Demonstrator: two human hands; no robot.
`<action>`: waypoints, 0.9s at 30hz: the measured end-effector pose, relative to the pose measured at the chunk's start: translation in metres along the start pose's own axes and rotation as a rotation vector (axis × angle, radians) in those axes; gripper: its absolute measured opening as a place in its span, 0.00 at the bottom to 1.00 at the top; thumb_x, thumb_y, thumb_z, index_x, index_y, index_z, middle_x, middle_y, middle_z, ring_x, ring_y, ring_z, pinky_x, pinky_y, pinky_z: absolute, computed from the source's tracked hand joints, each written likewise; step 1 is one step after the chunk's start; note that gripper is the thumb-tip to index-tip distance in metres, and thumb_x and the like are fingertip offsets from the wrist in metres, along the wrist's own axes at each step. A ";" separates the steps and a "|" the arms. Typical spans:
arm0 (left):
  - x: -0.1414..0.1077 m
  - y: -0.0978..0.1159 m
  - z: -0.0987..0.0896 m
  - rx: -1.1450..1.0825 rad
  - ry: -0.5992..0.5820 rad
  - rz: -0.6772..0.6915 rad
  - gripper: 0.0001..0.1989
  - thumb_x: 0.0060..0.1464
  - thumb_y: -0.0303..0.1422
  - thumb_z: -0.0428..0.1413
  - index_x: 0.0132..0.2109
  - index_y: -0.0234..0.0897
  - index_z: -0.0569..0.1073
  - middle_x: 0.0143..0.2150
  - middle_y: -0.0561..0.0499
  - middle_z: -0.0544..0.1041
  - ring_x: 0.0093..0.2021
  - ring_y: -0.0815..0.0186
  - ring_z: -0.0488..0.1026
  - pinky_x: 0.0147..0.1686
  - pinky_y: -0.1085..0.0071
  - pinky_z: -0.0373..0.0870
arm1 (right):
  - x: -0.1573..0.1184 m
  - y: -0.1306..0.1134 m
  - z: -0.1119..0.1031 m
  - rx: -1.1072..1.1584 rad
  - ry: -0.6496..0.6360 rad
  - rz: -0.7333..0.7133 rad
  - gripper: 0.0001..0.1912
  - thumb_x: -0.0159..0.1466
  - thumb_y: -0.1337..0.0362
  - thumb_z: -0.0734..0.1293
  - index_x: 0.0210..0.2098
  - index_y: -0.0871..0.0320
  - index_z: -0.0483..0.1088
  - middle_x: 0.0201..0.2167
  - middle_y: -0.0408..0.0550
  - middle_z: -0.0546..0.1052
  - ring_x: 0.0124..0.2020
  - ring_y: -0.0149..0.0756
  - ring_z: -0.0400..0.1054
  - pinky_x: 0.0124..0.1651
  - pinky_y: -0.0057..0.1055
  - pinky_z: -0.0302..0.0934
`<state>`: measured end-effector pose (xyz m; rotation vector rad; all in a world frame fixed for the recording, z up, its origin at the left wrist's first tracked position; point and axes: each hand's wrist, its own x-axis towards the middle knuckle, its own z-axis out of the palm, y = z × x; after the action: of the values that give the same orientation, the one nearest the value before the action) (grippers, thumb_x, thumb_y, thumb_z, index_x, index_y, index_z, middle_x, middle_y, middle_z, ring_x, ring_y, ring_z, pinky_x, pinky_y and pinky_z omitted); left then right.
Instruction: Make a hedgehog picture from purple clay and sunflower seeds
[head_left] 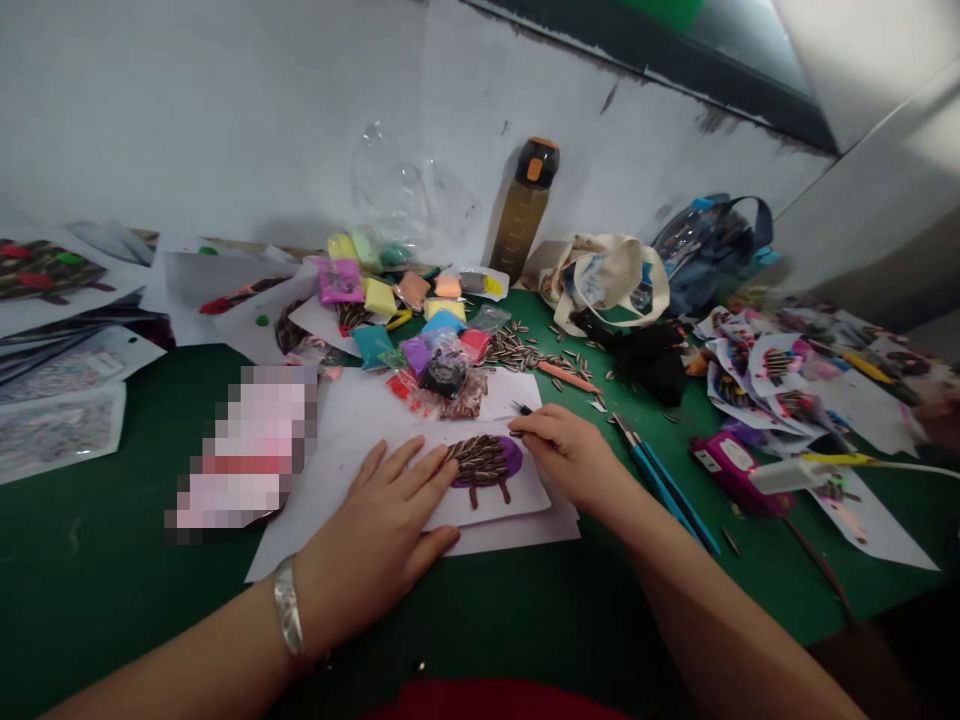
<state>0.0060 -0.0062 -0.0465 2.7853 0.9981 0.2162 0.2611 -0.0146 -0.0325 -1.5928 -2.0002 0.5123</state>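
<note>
My left hand (382, 520) lies flat with fingers spread on white paper (300, 530), its fingertips at the left edge of a figure covered with striped seeds (480, 462). The figure has a purple part (512, 455) at its right end and two brown legs below. At that purple end my right hand (566, 450) is closed in a pinch, its fingertips close to the figure's upper right edge. A dark pointed tip (523, 408) shows just above those fingers. What the pinch holds is too small to make out.
Coloured clay packets (371, 345) and loose seeds (514, 350) lie behind the paper. A brown bottle (521, 210) and a cloth bag (600, 275) stand by the wall. Blue-handled tools (667, 490), a magenta device (739, 470) and crafted pictures (780, 370) are at the right.
</note>
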 end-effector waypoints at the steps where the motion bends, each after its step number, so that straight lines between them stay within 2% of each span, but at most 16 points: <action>1: 0.000 0.000 0.000 -0.004 -0.002 -0.002 0.26 0.60 0.43 0.51 0.62 0.38 0.64 0.63 0.45 0.64 0.64 0.47 0.55 0.60 0.44 0.51 | 0.000 0.002 0.002 0.011 0.012 0.021 0.13 0.63 0.69 0.61 0.43 0.55 0.74 0.36 0.47 0.74 0.39 0.34 0.69 0.44 0.31 0.62; 5: 0.000 0.002 -0.001 -0.017 -0.007 -0.004 0.26 0.59 0.42 0.52 0.62 0.38 0.64 0.63 0.45 0.64 0.64 0.47 0.55 0.61 0.44 0.50 | 0.000 0.006 0.002 0.075 0.043 0.167 0.10 0.60 0.67 0.64 0.41 0.55 0.73 0.34 0.45 0.77 0.36 0.35 0.71 0.41 0.33 0.64; 7: 0.000 0.002 -0.002 -0.019 -0.011 -0.006 0.26 0.59 0.42 0.52 0.62 0.38 0.64 0.63 0.45 0.64 0.64 0.47 0.55 0.60 0.43 0.50 | 0.000 0.006 0.002 0.088 0.039 0.181 0.08 0.60 0.66 0.64 0.38 0.55 0.74 0.35 0.44 0.78 0.37 0.36 0.71 0.43 0.34 0.64; 12: -0.001 0.001 -0.001 -0.022 -0.015 -0.005 0.26 0.59 0.42 0.52 0.62 0.38 0.63 0.63 0.45 0.64 0.64 0.47 0.55 0.60 0.43 0.49 | 0.001 0.010 0.006 0.077 0.025 0.149 0.10 0.60 0.68 0.63 0.39 0.54 0.74 0.38 0.44 0.79 0.41 0.36 0.71 0.46 0.34 0.63; 23: 0.000 0.000 0.001 -0.013 0.010 -0.001 0.26 0.60 0.43 0.51 0.62 0.38 0.64 0.63 0.45 0.64 0.64 0.48 0.55 0.61 0.44 0.50 | 0.003 0.011 0.008 -0.008 -0.014 0.033 0.09 0.63 0.69 0.63 0.37 0.54 0.74 0.32 0.44 0.75 0.36 0.33 0.69 0.40 0.29 0.61; 27: -0.001 0.000 0.001 -0.003 0.013 0.001 0.26 0.60 0.44 0.51 0.62 0.38 0.64 0.63 0.45 0.64 0.64 0.48 0.55 0.60 0.45 0.50 | 0.003 0.013 0.011 -0.063 -0.009 0.013 0.09 0.64 0.69 0.62 0.37 0.55 0.75 0.33 0.45 0.74 0.36 0.32 0.69 0.41 0.29 0.62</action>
<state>0.0057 -0.0068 -0.0479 2.7856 0.9980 0.2354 0.2643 -0.0079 -0.0480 -1.6446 -2.0328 0.4666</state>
